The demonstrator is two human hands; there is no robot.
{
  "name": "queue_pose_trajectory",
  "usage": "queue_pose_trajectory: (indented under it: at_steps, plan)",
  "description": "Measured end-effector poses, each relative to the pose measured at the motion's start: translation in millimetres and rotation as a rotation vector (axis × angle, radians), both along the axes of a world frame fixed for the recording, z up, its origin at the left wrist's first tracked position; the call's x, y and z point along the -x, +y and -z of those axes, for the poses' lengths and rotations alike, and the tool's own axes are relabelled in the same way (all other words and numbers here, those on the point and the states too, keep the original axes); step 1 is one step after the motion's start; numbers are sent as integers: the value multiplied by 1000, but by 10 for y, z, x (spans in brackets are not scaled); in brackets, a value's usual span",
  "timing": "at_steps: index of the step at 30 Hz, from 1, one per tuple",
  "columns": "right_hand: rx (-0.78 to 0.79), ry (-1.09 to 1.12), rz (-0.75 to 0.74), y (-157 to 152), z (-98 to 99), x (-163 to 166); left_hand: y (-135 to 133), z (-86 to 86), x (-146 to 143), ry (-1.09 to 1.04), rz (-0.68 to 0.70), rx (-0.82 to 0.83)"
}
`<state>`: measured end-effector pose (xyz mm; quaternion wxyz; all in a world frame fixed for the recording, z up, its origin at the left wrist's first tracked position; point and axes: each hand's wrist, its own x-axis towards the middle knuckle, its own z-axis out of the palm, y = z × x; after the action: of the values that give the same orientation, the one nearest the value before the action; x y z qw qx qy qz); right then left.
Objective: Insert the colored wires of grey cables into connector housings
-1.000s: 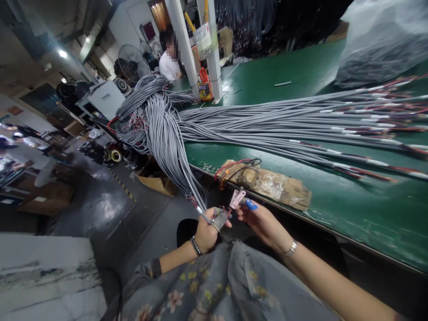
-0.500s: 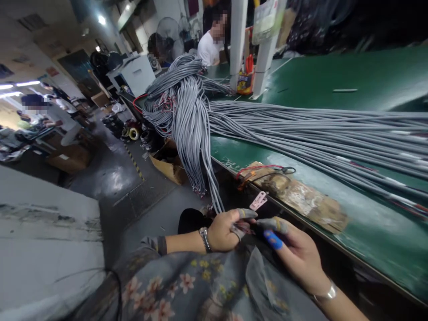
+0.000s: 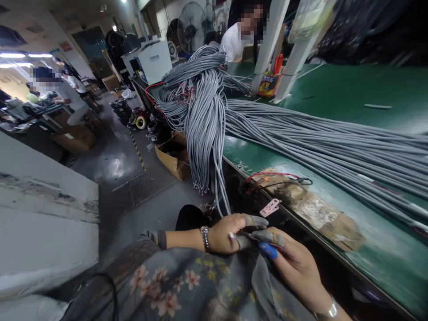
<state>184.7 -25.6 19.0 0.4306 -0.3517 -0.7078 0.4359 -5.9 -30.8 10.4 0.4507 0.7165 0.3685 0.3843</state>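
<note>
My left hand (image 3: 226, 232) is closed around the end of a grey cable (image 3: 223, 200) that hangs down from a big bundle of grey cables (image 3: 301, 133) lying across the green table (image 3: 351, 93). My right hand (image 3: 291, 263) meets it from the right, its taped fingertips pinched on thin wires at the cable's end. Both hands rest low over my lap. A pink clip (image 3: 270, 207) sits at the table's edge just above them.
A worn cardboard pad (image 3: 321, 214) with red and black leads lies on the table's near edge. An open cardboard box (image 3: 174, 156) stands on the floor under the hanging cables. A person in a white shirt (image 3: 236, 40) sits beyond the bundle, others at the far left.
The view has swung left and down. My hands have come together and lowered toward my lap; the pink clip, held near my fingers earlier, now lies at the table's edge.
</note>
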Motion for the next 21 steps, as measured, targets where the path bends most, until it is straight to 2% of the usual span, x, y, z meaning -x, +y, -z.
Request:
queue_pose_trajectory:
  at_steps: [4, 7, 11, 13, 16, 18, 19, 21]
  plan:
    - [71, 43, 188, 7, 67, -67, -70, 11, 133, -172, -222, 111]
    - [125, 97, 339, 21, 151, -164, -84, 114, 271, -329, -371, 245]
    - [141, 133, 480, 38, 131, -304, -68, 266, 502, -334, -490, 293]
    - [83, 79, 415, 58, 40, -318, -58, 270, 576, -296, -500, 268]
    - [8, -52, 81, 102, -115, -206, -23, 140, 542, -208, -467, 235]
    - [1, -54, -106, 130, -166, -61, 20, 7, 422, -107, -371, 162]
    - [26, -31, -135, 141, -167, 17, 45, -53, 345, -63, -280, 126]
    - [138, 42, -82, 156, -129, 155, 90, -127, 191, -32, -113, 168]
